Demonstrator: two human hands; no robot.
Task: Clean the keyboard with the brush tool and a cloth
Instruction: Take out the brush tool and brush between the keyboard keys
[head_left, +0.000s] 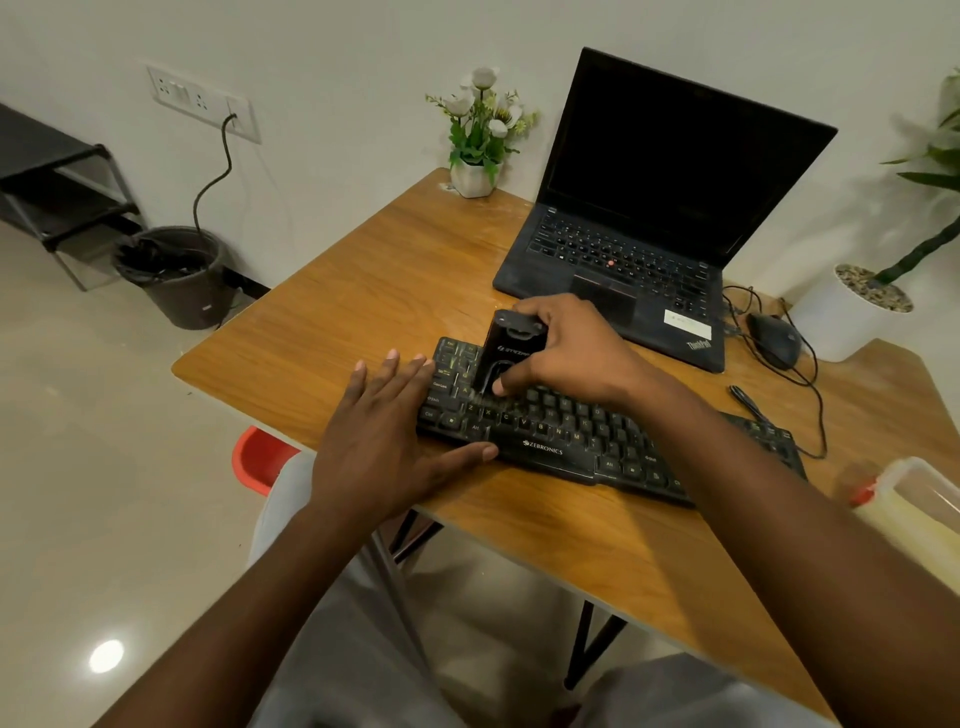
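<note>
A black Zebronics keyboard (597, 441) lies slanted across the wooden table (363, 291). My right hand (571, 353) grips a black brush tool (506, 353) and holds it upright, with its bristles down on the keys at the keyboard's left part. My left hand (384, 431) lies flat with straight, spread fingers against the keyboard's left end, its thumb along the front edge. No cloth shows in this view.
An open black laptop (649, 218) stands behind the keyboard, with a wired mouse (774, 340) and a pen (748, 402) to its right. A small flower pot (475, 176) sits at the table's back edge. A plastic container (919, 509) is at right, a bin (176, 275) on the floor at left.
</note>
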